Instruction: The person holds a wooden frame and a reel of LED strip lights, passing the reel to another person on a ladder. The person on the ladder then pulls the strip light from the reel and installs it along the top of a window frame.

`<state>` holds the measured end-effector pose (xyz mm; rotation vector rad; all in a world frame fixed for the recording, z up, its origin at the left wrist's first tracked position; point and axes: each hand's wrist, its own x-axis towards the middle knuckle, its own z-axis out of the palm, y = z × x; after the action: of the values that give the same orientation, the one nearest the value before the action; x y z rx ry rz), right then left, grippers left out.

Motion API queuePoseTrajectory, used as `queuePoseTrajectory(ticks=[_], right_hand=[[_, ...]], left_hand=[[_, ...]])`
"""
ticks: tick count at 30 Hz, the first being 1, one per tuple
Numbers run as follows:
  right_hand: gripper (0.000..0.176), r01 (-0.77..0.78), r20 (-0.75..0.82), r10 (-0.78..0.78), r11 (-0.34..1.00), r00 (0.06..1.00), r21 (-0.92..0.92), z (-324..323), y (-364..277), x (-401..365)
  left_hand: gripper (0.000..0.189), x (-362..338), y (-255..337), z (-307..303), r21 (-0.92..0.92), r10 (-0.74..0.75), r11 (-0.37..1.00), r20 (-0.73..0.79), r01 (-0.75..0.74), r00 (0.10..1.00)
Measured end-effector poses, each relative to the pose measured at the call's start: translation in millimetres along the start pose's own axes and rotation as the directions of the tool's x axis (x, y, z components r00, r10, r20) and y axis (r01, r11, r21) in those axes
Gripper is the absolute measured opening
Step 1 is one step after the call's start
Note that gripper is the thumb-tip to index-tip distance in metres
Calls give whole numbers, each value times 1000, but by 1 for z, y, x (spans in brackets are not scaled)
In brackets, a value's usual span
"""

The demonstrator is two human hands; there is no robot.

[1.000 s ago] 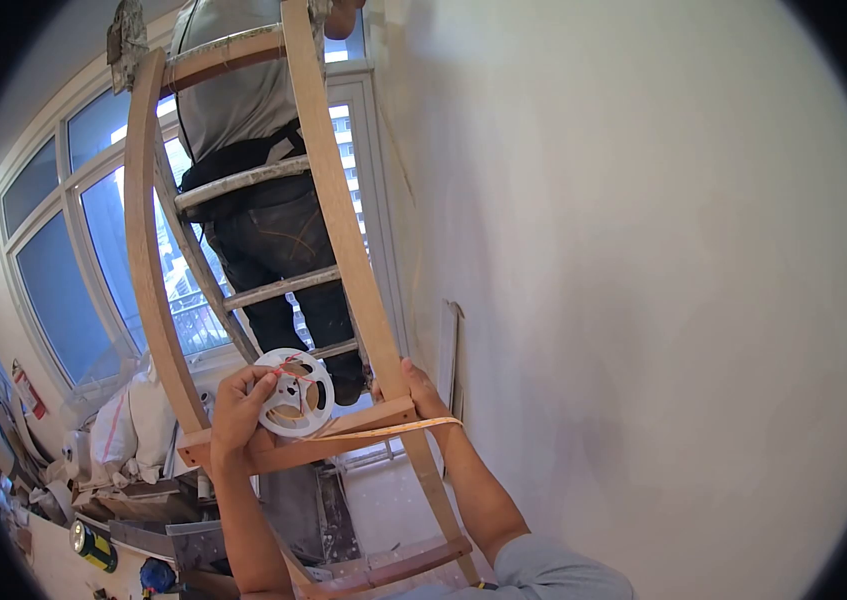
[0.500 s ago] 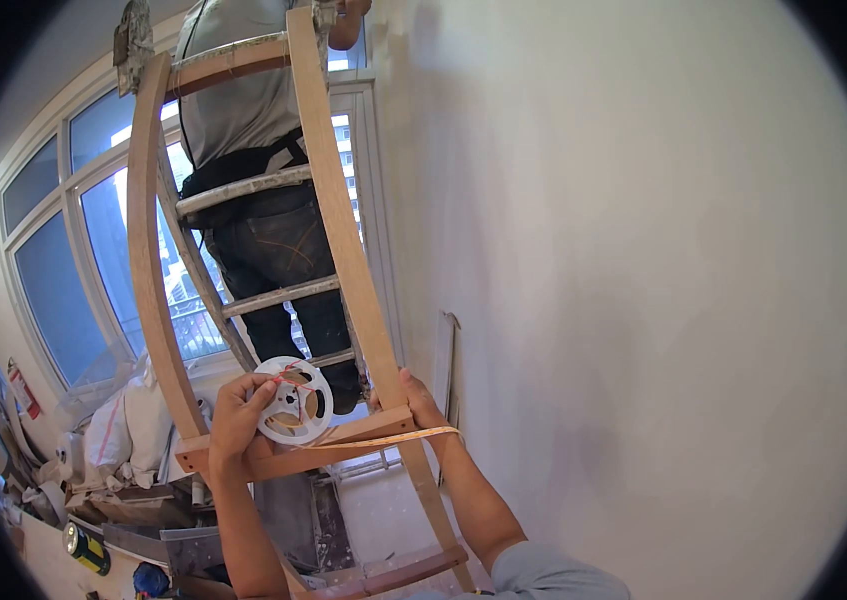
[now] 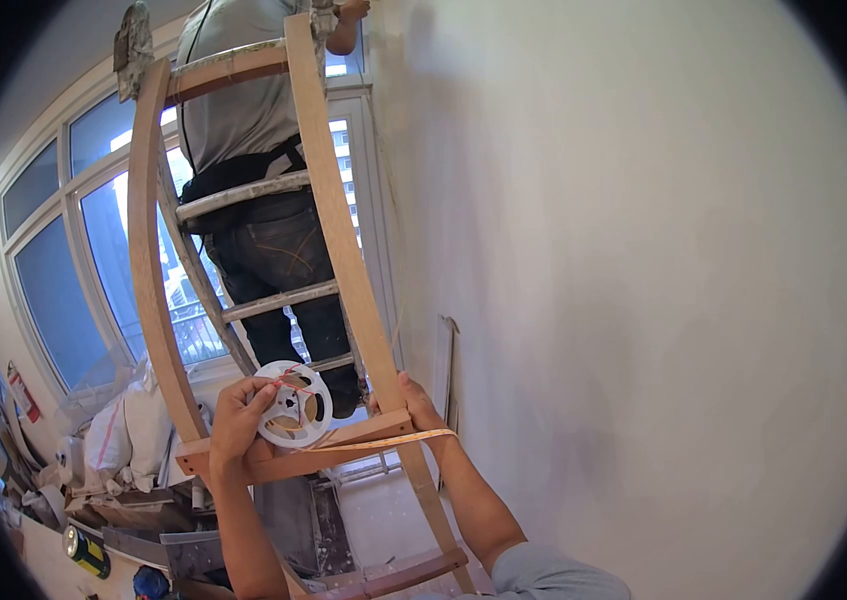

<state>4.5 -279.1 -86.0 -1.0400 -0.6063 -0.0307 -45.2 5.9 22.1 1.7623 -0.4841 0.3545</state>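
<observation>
My left hand [image 3: 240, 415] pinches the rim of a white plastic reel [image 3: 317, 412] in front of a wooden stepladder [image 3: 341, 210]. Thin red wires lie across the reel's face, near my thumb. From the reel, a narrow yellowish LED strip [image 3: 383, 441] stretches right along the ladder's step and over my right wrist. My right hand [image 3: 417, 402] is wrapped around the ladder's right rail, just above that step. Part of its fingers is hidden behind the wood.
Beyond the rungs a co-worker [image 3: 273, 245] stands with their back to me. A plain wall [image 3: 643, 280] rises on the right. White sacks [image 3: 133, 430], a fire extinguisher [image 3: 23, 392] and a black-and-yellow lamp-like object [image 3: 86, 551] are at the left, below large windows [image 3: 103, 240].
The view has shifted very slightly. Both hands keep their holds, and the reel sits a touch lower in the picture.
</observation>
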Motion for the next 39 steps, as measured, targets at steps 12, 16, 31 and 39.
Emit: queuePoseTrajectory(ticks=[12,16,31,39], right_hand=[[63,41,11,-40,995,999,-95,-3,2,3],[62,23,-9,-24,995,1000,-99,-6,6,4],[61,27,-16,-28,997,999,-73,-5,7,4],[60,34,1,-34,996,999,-82,-5,5,4]], left_hand=[[18,0,0,1,1,-16,1000,5,16,1000],[19,1,0,-1,76,-19,997,1,19,1000],[17,2,0,-1,37,-28,999,24,27,999],[17,0,6,1,37,-33,999,20,32,999]])
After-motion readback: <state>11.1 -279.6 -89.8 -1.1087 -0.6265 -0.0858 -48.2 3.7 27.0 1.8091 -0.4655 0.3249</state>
